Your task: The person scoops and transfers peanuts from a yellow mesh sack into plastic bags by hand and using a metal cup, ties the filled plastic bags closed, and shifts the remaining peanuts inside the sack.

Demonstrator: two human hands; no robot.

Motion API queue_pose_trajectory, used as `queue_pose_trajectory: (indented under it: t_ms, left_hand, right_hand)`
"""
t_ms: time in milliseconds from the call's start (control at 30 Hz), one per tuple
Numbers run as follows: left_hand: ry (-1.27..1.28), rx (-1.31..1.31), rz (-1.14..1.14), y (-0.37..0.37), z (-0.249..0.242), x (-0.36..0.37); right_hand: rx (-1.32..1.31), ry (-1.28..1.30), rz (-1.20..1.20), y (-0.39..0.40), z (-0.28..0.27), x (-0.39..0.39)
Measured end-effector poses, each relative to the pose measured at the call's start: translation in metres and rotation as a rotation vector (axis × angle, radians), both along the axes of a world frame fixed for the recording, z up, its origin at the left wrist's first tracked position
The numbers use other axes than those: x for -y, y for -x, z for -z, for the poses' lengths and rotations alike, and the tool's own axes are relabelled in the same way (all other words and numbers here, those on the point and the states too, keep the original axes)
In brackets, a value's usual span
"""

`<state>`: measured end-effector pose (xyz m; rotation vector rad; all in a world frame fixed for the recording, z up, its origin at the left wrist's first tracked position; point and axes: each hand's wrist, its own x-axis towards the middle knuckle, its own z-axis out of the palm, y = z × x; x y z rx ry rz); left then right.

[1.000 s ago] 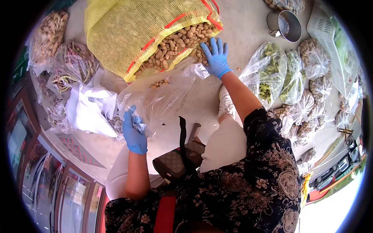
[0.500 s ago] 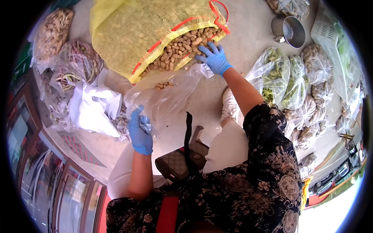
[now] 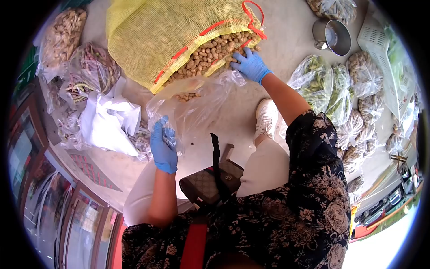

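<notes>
A yellow mesh sack point(image 3: 148, 45) with red cord lies on its side, its mouth open and full of peanuts in their shells point(image 3: 201, 58). My right hand point(image 3: 253, 66), in a blue glove, rests at the right end of that mouth, fingers apart and touching the peanuts. Below the sack spreads a clear plastic bag point(image 3: 197, 110) with a few peanuts in it. My left hand point(image 3: 163, 145), also blue-gloved, has its fingers closed on the near end of this bag. The bag's far edge lies close under my right hand.
Bagged green produce point(image 3: 313, 78) and several tied bags point(image 3: 351, 127) stand to the right, near a metal pot point(image 3: 332, 38) and a white crate point(image 3: 376, 38). Leftward are a white plastic bag point(image 3: 109, 123) and bagged long beans point(image 3: 92, 71). A brown handbag point(image 3: 201, 184) hangs at my lap.
My right hand has shifted slightly right and downward along the sack's mouth, its fingers still at the peanuts. The left hand keeps its hold on the clear bag, nearly unmoved.
</notes>
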<state>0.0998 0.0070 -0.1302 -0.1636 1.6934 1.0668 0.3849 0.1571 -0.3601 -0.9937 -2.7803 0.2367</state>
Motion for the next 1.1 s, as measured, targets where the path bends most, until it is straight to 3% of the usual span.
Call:
queue_pose_trajectory:
  t_ms: [500,600,700,767,833,900,967,1067,1100]
  left_hand:
    - [0.028,0.002,0.045,-0.010,0.001,0.000]
    - [0.023,0.002,0.058,-0.013,-0.006,-0.005]
    - [0.012,0.012,0.081,-0.013,-0.007,-0.006]
    - [0.022,0.012,0.095,-0.014,-0.007,-0.004]
    - [0.047,0.001,0.109,-0.019,-0.008,-0.002]
    - [0.049,0.070,0.132,-0.020,-0.010,0.003]
    - [0.102,0.146,0.130,-0.020,-0.011,0.011]
    - [0.228,0.250,0.166,-0.030,-0.024,0.017]
    - [0.263,0.270,0.166,-0.030,-0.033,0.012]
  right_hand:
    - [0.038,0.333,0.104,0.005,-0.021,-0.029]
    - [-0.408,0.450,0.403,-0.003,-0.045,-0.027]
    - [-0.894,1.252,0.675,0.016,-0.110,-0.014]
    - [-0.803,1.676,0.482,0.042,-0.155,0.003]
    - [-0.716,1.794,0.294,0.083,-0.176,0.028]
    - [-0.868,1.608,0.126,0.142,-0.122,0.075]
    - [-0.500,1.225,0.051,0.177,-0.059,0.113]
    - [0.036,0.763,-0.146,0.158,-0.067,0.122]
    - [0.046,0.676,-0.186,0.142,-0.059,0.133]
